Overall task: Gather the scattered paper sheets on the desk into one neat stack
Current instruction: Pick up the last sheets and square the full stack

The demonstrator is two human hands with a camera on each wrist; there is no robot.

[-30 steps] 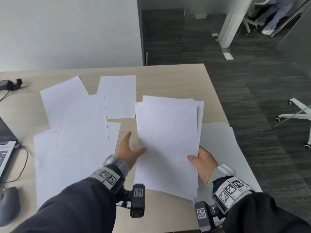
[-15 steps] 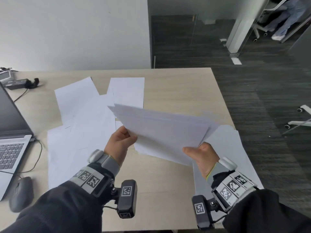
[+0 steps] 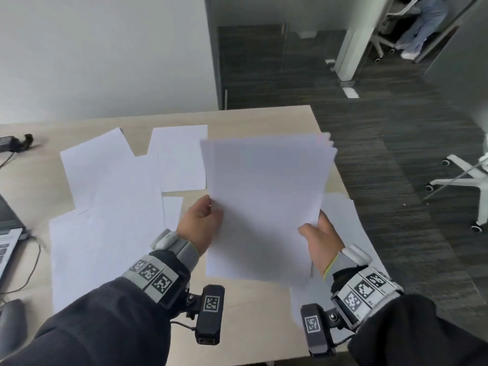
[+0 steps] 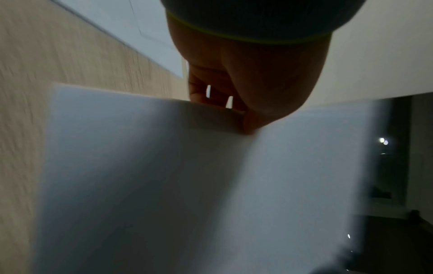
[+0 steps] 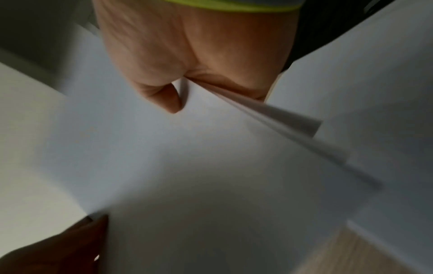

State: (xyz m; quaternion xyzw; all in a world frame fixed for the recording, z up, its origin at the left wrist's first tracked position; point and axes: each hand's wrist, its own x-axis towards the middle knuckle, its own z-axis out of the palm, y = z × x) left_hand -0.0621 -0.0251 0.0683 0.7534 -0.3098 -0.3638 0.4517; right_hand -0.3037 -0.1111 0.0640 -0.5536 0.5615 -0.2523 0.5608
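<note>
Both hands hold a bundle of white sheets [image 3: 264,202] raised off the wooden desk [image 3: 245,120], tilted up toward me. My left hand [image 3: 203,220] grips its left edge, fingers hidden behind the paper [image 4: 187,185]. My right hand [image 3: 317,233] pinches the lower right edge, thumb on top [image 5: 173,103], over the bundle [image 5: 211,166]. Several loose sheets [image 3: 113,196] lie overlapped on the desk to the left, one more [image 3: 182,154] at the back. Another sheet [image 3: 346,223] lies under the bundle at the desk's right edge.
A laptop [image 3: 8,233] and a mouse [image 3: 10,320] sit at the desk's left edge, with a cable [image 3: 34,260] between them. A charger [image 3: 13,143] lies at the far left back. Dark carpet [image 3: 396,180] and a chair base [image 3: 459,180] lie right of the desk.
The bundle lay flat on the desk, was lifted by both hands, and has now swung up to a steeper, portrait tilt between the two hands.
</note>
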